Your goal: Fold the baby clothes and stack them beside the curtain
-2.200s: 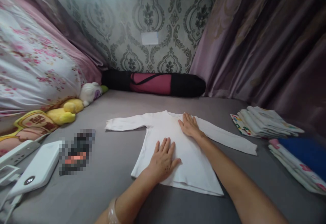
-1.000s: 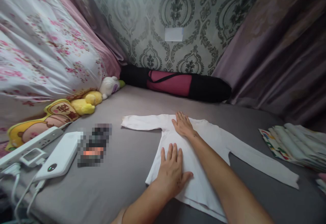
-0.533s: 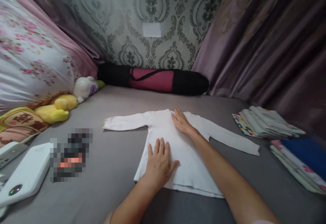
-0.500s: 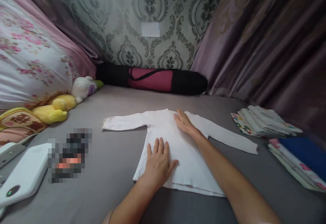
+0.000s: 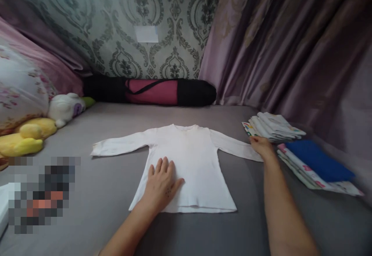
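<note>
A white long-sleeved shirt lies flat on the grey bed sheet, its sleeves stretched out to both sides and its neckline away from me. Flat on the lower left of the shirt's body rests my left hand, fingers spread. At the end of the right sleeve is my right hand, its fingers pinched together on the cuff. Part of that cuff is hidden by the hand.
Just beyond my right hand sits a stack of folded white clothes. Nearer is a second pile topped with blue cloth. A black and red long bag lies along the wall; plush toys and a blurred object are at left.
My right hand has gone from the shirt's upper body out to the right cuff. My left hand stays on the shirt. The whole view has turned to the right.
</note>
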Tool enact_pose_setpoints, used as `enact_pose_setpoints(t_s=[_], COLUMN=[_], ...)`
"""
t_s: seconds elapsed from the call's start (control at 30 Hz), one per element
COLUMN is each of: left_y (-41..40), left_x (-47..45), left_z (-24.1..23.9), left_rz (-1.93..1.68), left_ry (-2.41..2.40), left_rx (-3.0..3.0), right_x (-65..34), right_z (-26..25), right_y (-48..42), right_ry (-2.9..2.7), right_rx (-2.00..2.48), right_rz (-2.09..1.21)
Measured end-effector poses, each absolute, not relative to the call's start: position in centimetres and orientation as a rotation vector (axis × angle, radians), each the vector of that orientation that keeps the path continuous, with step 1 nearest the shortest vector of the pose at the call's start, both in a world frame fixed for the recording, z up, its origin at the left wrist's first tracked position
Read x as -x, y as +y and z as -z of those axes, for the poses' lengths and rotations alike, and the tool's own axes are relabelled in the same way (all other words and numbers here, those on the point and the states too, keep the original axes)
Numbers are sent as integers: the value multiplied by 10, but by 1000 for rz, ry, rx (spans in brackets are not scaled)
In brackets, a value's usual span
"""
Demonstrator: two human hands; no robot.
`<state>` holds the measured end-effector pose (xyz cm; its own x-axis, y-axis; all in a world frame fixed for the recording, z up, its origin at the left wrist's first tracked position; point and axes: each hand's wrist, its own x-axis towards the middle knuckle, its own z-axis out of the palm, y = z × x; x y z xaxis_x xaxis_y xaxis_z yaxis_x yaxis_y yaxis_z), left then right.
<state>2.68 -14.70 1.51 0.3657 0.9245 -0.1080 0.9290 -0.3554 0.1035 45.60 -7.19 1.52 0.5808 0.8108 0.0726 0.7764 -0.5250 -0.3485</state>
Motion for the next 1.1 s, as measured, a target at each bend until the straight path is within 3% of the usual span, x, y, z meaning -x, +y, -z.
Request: enact_pose_setpoints(t_s=[0.27, 0.4, 0.57, 0.83, 1.1], left_y=[-115, -85, -64, -65, -67], left_x=[-37, -95, -193, -243, -240], left_z=[-43, -45, -25, 21, 17], left_rz=[-55, -337, -365, -280, -215], left_ry=[1405, 1014, 587, 851, 853], left_rx=[-2583, -2641, -2776, -2858, -2829], right_x=[-442, -434, -432, -436, -430], right_z=[1, 0, -3, -2, -3], right_y=[-66, -65, -67, -69, -73], right_ry=[-1506, -1483, -1495, -1486, -1428], right_rx=[2509, 2516, 2504, 2458, 2513], right_rz=[-46, -57, -86, -138, -65])
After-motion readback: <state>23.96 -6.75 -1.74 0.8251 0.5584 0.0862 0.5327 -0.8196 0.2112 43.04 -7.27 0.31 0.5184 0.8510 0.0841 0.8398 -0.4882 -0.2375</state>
